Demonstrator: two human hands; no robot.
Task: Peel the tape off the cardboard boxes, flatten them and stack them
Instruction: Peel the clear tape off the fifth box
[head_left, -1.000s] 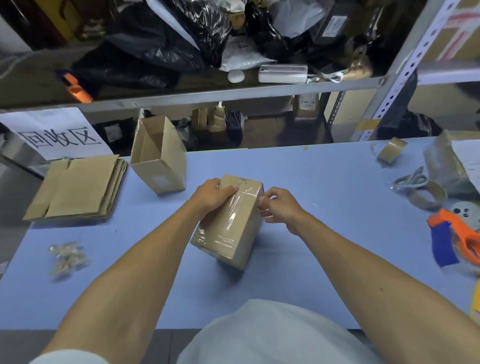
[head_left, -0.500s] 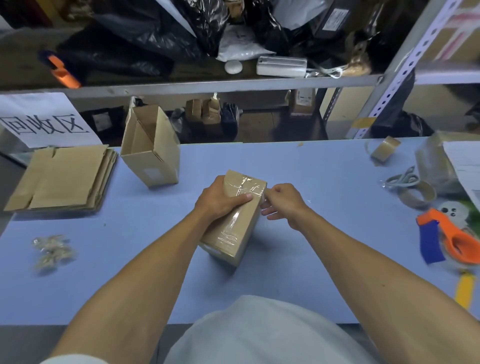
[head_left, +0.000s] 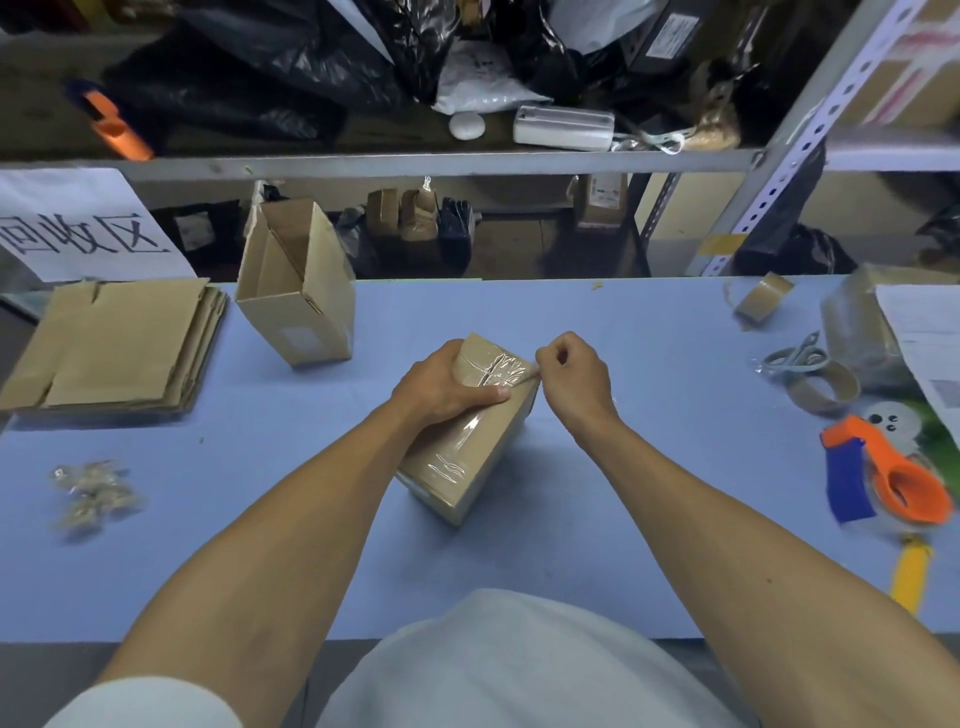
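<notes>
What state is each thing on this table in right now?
taped box: sealed, tape partly lifted at its top edge
left hand: grips the taped box
right hand: pinches the tape end
open box: upright, top open
flattened boxes: stacked flat
tape dispenser: lying idle

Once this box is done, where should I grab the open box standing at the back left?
Probably by the top rim of the open box, coming from above. It stands on end with its mouth facing up and flaps open, so fingers can hook inside one wall with the thumb outside. The flattened stack lies to its left, so its right side looks freer.
</notes>
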